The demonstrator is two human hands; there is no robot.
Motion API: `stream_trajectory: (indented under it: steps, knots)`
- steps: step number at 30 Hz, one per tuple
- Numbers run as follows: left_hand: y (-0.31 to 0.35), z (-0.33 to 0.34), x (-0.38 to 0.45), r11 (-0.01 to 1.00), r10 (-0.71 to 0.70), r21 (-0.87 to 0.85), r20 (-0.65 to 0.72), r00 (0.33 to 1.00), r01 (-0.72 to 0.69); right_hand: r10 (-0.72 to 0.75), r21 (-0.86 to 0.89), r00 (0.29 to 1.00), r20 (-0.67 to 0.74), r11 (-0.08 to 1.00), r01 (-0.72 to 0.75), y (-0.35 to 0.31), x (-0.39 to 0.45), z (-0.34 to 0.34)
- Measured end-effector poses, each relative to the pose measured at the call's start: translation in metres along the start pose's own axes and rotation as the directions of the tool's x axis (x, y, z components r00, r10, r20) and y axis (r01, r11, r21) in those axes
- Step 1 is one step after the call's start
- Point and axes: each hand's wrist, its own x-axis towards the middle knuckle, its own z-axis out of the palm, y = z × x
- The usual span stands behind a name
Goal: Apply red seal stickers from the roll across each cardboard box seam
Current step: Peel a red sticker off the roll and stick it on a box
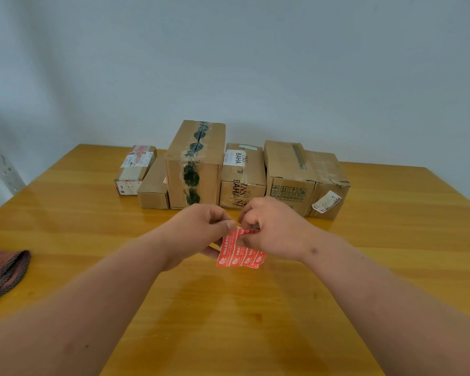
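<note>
Red seal stickers on a short strip of white backing (240,252) are held above the yellow wooden table (255,321), just in front of a row of brown cardboard boxes (196,164).

Both forearms are stretched forward and the hands are brought together over the table's middle, seemingly so that one sticker can be peeled free close to the boxes it is meant for. The strip's upper left edge is pinched by the left hand (201,232), fingers curled, to steady it. Its top is pinched by the right hand (272,229), thumb and fingertips pressed together, apparently lifting a sticker's corner. A dark red tasselled cloth (4,272) is left lying at the table's left edge.
</note>
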Motion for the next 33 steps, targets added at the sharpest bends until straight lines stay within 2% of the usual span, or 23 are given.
stream_trajectory:
  steps: [2, 13, 20, 25, 33]
  knots:
    - [-0.001, -0.002, -0.001, 0.999, -0.014, -0.044, 0.019, 1.000, 0.015, 0.000, 0.014, 1.000, -0.016, 1.000, 0.001, 0.001, 0.000, 0.001]
    - [-0.001, 0.005, 0.005, 0.999, -0.051, 0.013, -0.048, 0.998, 0.051, -0.005, 0.015, 1.000, -0.020, 1.000, 0.006, -0.003, 0.003, 0.002]
    - [-0.006, 0.003, 0.006, 0.991, -0.095, -0.098, -0.032, 0.995, 0.091, -0.029, 0.014, 0.998, -0.047, 0.999, 0.030, -0.002, -0.001, 0.005]
    - [-0.004, 0.002, 0.005, 0.991, -0.045, -0.132, -0.047, 0.998, 0.039, 0.041, 0.053, 0.999, 0.021, 0.998, -0.042, -0.002, 0.003, -0.003]
    - [-0.006, 0.000, 0.004, 0.997, -0.042, -0.071, -0.024, 0.999, 0.040, -0.020, 0.008, 0.999, 0.039, 1.000, 0.020, -0.007, 0.002, -0.004]
